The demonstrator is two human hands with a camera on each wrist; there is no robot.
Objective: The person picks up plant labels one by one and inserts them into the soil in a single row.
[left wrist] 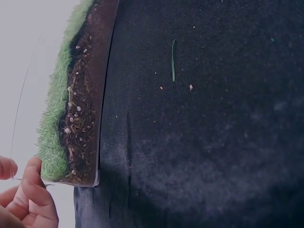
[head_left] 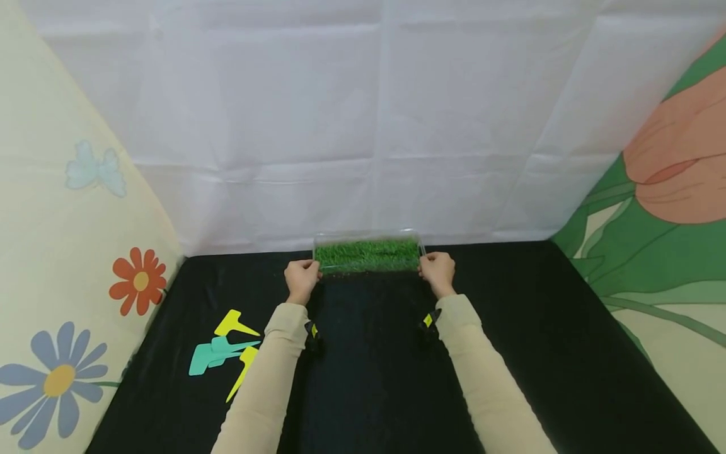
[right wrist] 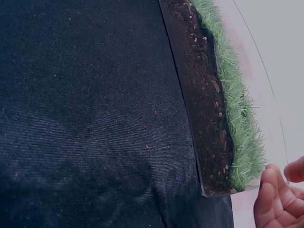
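A clear plastic box (head_left: 368, 234) stands at the far edge of the black cloth, near the white backdrop. Green grass (head_left: 368, 253) fills its top, over dark soil (left wrist: 80, 118) with pale specks visible through the side wall. At the box's left end, my left hand (head_left: 302, 279) pinches the clear wall between thumb and fingers. My right hand (head_left: 439, 272) grips the opposite end the same way; in the right wrist view its thumb and fingers meet at the upper edge beside the grass (right wrist: 240, 128).
On the cloth at left lie yellow plant labels (head_left: 231, 323) and overlapping teal plant labels (head_left: 201, 359), near my left forearm. A loose green blade (left wrist: 173, 61) and small crumbs lie before the box. Flower-printed fabric (head_left: 57, 252) hangs at both sides.
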